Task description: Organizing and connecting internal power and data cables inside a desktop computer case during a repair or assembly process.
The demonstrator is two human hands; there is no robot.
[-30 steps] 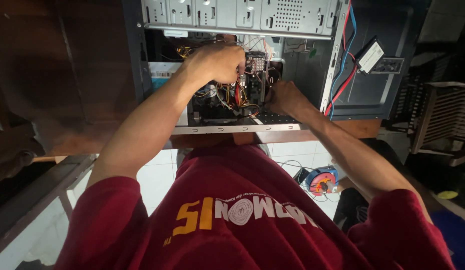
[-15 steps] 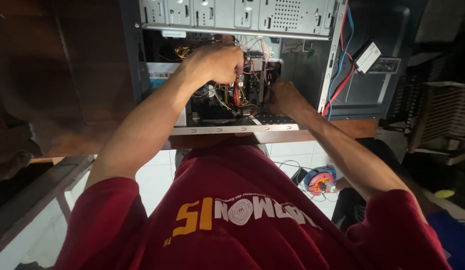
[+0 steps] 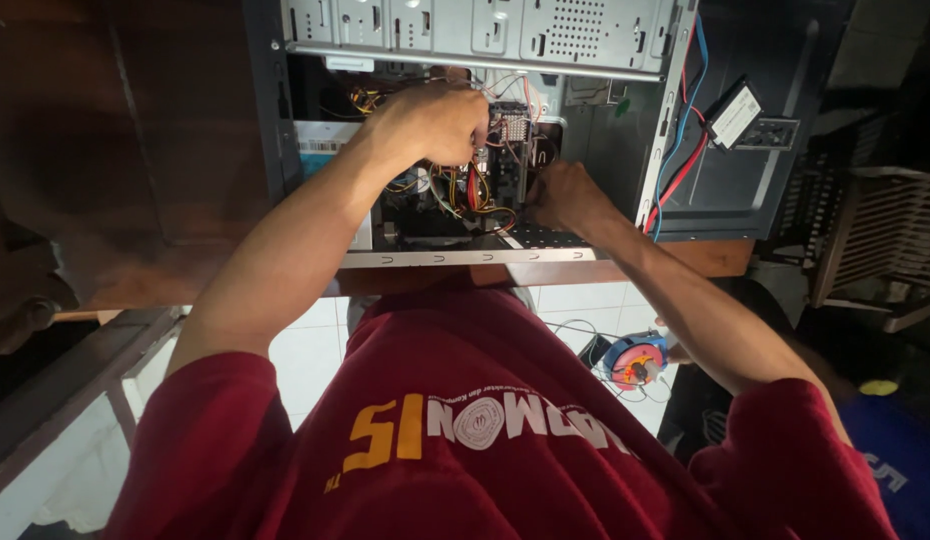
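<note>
computer case (image 3: 485, 35) open, cables (image 3: 465, 190) inside | left hand (image 3: 435, 122) grip curled, contents unclear | right hand (image 3: 563, 195) grip unclear

Both hands, left (image 3: 435, 122) and right (image 3: 563, 195), inside the computer case (image 3: 485, 30) on the desk (image 3: 165, 150), cables (image 3: 465, 190) between them.

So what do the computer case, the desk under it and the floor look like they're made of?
Computer case: looks like bare grey sheet metal, matte, with punched slots and vent holes. Desk: seems to be dark brown wood or wood veneer, with a faint sheen; the grain is too dim to confirm. Floor: white glazed tile, judging by the grid of dark joint lines.
</note>
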